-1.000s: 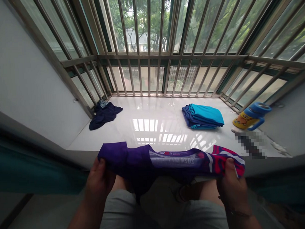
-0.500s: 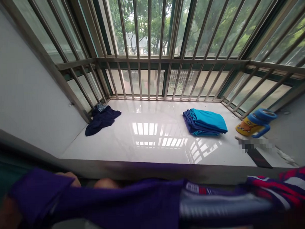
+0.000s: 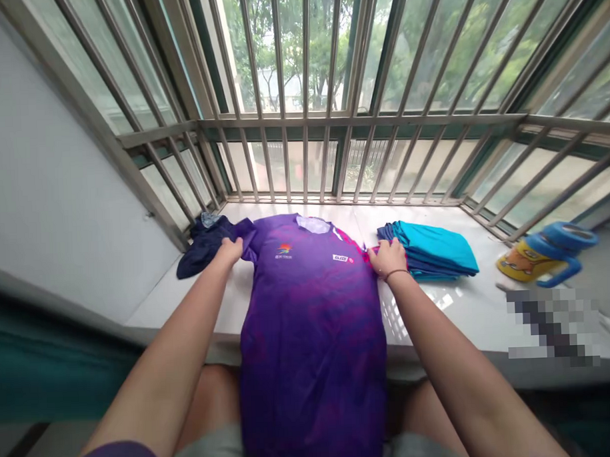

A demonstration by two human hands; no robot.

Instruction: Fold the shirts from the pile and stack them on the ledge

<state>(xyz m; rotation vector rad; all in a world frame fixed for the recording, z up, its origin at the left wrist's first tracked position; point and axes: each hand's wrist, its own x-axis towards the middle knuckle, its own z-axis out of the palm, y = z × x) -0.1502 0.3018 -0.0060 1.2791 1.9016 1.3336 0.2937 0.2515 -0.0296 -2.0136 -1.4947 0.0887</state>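
While the purple shirt lies between them, left fingers and right fingers pinch its sleeves.

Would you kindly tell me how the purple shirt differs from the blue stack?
The purple shirt is spread out, while the blue stack is folded in layers. The shirt extends past the front edge of the sill; the stack lies wholly on it. The shirt shows printed logos; the stack shows none. Both are cloth.

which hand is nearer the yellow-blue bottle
Right: the right hand is across the folded clothes from the bottle; the left hand is farther, holding the purple T-shirt.
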